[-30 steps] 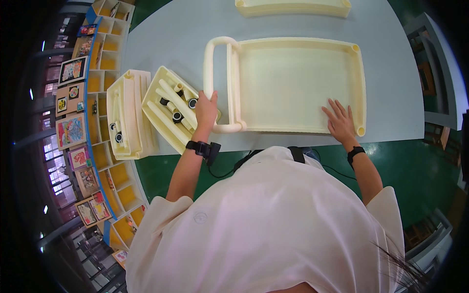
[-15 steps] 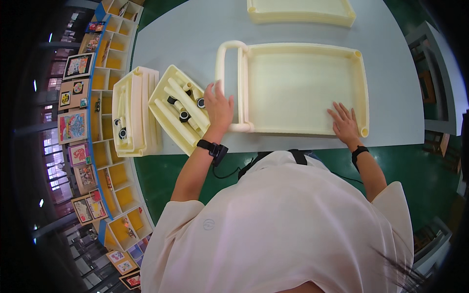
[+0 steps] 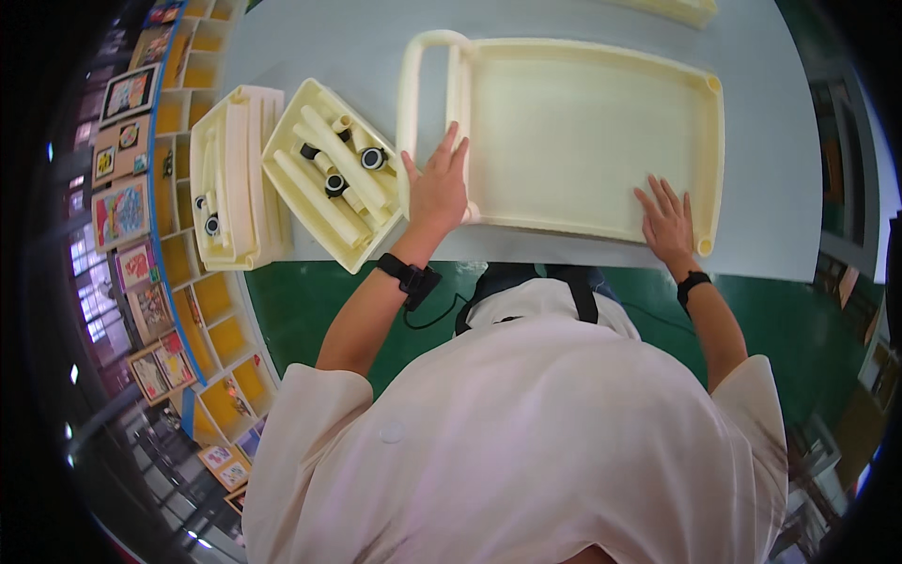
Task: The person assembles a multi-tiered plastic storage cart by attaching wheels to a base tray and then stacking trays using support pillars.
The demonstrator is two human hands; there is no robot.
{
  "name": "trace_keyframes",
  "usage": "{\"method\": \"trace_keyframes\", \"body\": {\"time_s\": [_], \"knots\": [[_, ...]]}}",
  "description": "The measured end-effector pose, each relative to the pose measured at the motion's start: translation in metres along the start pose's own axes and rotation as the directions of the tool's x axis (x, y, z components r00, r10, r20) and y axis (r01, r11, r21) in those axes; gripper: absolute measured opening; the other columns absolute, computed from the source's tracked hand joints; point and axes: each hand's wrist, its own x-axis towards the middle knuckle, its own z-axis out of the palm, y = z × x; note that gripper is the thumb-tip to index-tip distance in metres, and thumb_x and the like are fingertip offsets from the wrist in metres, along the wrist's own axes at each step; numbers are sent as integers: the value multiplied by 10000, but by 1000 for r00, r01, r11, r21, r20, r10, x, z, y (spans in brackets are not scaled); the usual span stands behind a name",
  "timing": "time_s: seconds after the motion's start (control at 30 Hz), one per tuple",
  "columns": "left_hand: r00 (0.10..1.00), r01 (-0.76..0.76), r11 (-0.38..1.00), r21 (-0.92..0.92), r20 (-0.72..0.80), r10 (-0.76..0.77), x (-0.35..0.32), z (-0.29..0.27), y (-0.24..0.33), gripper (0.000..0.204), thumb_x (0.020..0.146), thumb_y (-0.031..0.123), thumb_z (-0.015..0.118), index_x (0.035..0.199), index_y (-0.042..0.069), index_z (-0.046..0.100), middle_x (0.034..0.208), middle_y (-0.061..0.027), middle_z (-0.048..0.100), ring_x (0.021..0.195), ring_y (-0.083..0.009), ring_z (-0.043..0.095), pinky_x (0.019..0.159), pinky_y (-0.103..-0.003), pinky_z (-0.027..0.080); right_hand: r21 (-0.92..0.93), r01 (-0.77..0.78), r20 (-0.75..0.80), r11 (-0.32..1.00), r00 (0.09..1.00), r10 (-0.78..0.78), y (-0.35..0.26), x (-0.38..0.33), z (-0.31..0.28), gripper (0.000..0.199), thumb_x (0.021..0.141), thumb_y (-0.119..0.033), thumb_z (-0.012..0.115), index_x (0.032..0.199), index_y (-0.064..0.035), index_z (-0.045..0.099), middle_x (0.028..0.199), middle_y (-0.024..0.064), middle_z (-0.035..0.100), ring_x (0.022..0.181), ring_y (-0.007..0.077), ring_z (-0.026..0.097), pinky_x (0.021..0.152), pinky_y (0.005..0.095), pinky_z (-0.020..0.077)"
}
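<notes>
A large cream plastic tray (image 3: 583,141) with raised walls lies on the table in front of me. A rounded U-shaped handle (image 3: 410,103) in the same cream plastic is attached at its left end. My left hand (image 3: 440,183) lies over the near part of the handle gap, fingers stretched out toward the tray's left wall. With fingers spread, my right hand (image 3: 669,224) rests on the tray's near right corner area. Left of the handle stands a smaller cream bin (image 3: 291,188) holding several tubes (image 3: 340,155) and black-and-white caster wheels (image 3: 373,158).
At the far left is a stack of cream trays (image 3: 249,179), with tubes and wheels in the outermost one. Another cream tray (image 3: 681,9) sits at the table's far side. A shelf (image 3: 202,244) with yellow compartments and framed pictures runs along the left, beyond the grey table (image 3: 310,47).
My left hand has moved right, from beside the small bin and handle bar to the tray's left wall. The right hand stays at the tray's near right corner. The whole view has shifted.
</notes>
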Motion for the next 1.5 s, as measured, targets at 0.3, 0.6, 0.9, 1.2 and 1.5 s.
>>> {"method": "trace_keyframes", "body": {"time_s": [0.3, 0.6, 0.9, 1.2, 1.5], "knots": [[939, -85, 711, -698, -295, -178, -10, 2, -13, 296, 804, 148, 515, 1093, 86, 509, 1163, -75, 513, 1083, -221, 495, 993, -515, 235, 66, 38, -24, 997, 999, -36, 1, -2, -11, 492, 773, -22, 475, 1230, -201, 473, 1379, 25, 341, 1286, 231, 285, 1056, 480, 176], [865, 368, 802, -470, -145, -481, -43, 42, -195, 333, 750, 104, 607, 1060, 39, 505, 1034, -156, 554, 960, -287, 538, 825, -372, 423, 358, -267, -96, 895, 943, 320, -21, 11, 30, 436, 785, -14, 454, 1218, -66, 450, 1351, 80, 377, 1265, 279, 315, 1031, 456, 244], [940, 246, 969, -28, 249, -232, -20, 52, -238, 403, 684, 156, 630, 1043, 57, 473, 881, -154, 621, 832, -306, 597, 739, -416, 446, 62, -517, -31, 854, 854, 520, -79, 13, 31, 605, 821, -113, 396, 1388, -124, 184, 1461, 42, 147, 1336, 249, 168, 1009, 590, 174], [924, 376, 852, -363, 217, -315, -6, 45, -240, 246, 803, 250, 509, 936, 45, 526, 868, -140, 627, 829, -305, 596, 708, -422, 468, -195, -699, -2, 688, 702, 712, -112, 19, 30, 575, 899, -423, 346, 1405, -259, 128, 1474, 16, 78, 1347, 285, 88, 936, 697, 148], [899, 394, 820, -416, 361, -249, 3, 44, -235, 402, 769, 321, 541, 1022, 21, 456, 890, -209, 609, 886, -355, 581, 743, -429, 454, -3, -790, -47, 614, 613, 789, -101, 8, 39, 579, 881, -417, 407, 1391, -339, 145, 1472, 33, 70, 1329, 343, 105, 918, 684, 229]]}}
